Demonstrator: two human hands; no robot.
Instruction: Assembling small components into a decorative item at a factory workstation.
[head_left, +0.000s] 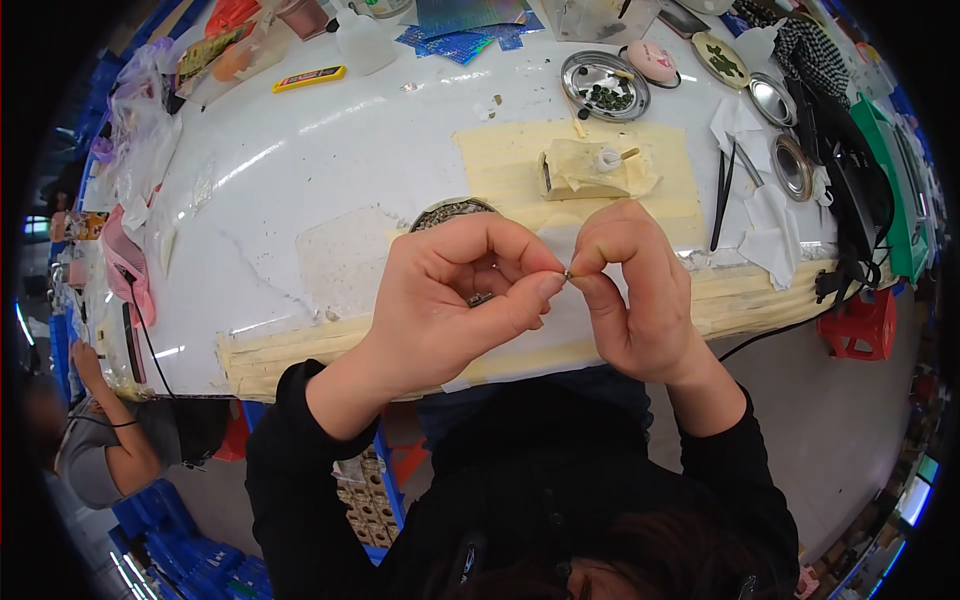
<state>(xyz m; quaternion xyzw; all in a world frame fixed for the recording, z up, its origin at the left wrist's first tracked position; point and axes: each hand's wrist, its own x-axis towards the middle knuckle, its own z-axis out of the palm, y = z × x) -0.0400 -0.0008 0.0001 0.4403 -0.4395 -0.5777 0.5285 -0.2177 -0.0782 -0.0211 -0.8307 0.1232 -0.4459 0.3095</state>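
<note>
Over the front part of the table, my left hand (455, 290) and my right hand (635, 290) meet fingertip to fingertip. Both pinch a tiny dark metallic piece (568, 274) between thumb and forefinger; it is too small to tell its kind. More small metal pieces (480, 299) show in the curled fingers of my left hand. Behind that hand, partly hidden by it, is a round dish (418, 222) of small greyish metal parts. Past my hands, a taped block (560, 178) carries a small white bottle (608, 159) with a stick in it.
Farther back stands a metal dish (573, 75) with small dark green pieces. Black tweezers (721, 200) lie at the right by white tissues (770, 230). A yellow box cutter (309, 79) lies at the far left. At left, another person (110, 440) sits nearby. A red stool (860, 325) stands at right.
</note>
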